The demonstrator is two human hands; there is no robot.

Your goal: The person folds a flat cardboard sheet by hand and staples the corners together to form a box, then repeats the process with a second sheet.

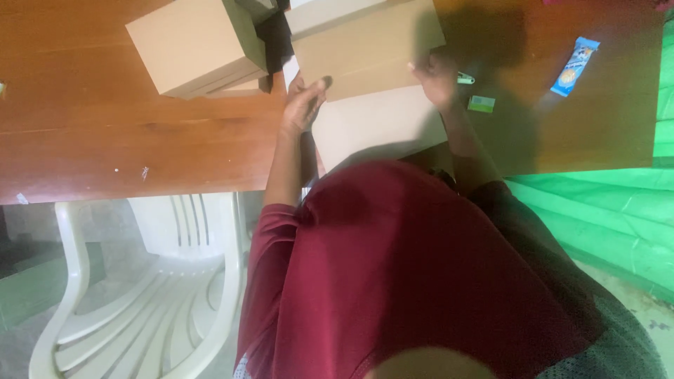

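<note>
Nearest the camera: my own maroon garment (414,281), filling the lower frame, with a white plastic chair (161,295) beside me on my left.

Item, flat cardboard sheet (372,84): lies on the wooden surface (140,140) directly ahead of me, its near part pale, its far part tan. Long axis runs left to right across my front; the near edge faces my body, square to the surface edge.

Left hand (303,104): fingers loosely curled, thumb out, pressed on the sheet's left edge. Right hand (437,78): partly curled over the right edge, in shadow; I cannot tell whether it pinches the board or only rests on it. I judge the two hands are set at opposite edges to keep the sheet flat and steady.

Item, closed tan box (196,45): far left, apart from the sheet.

Items, right of sheet: small green block (481,104), near my right hand; blue wrapped packet (576,67), well apart. Green cloth (604,210) past the surface edge.
</note>
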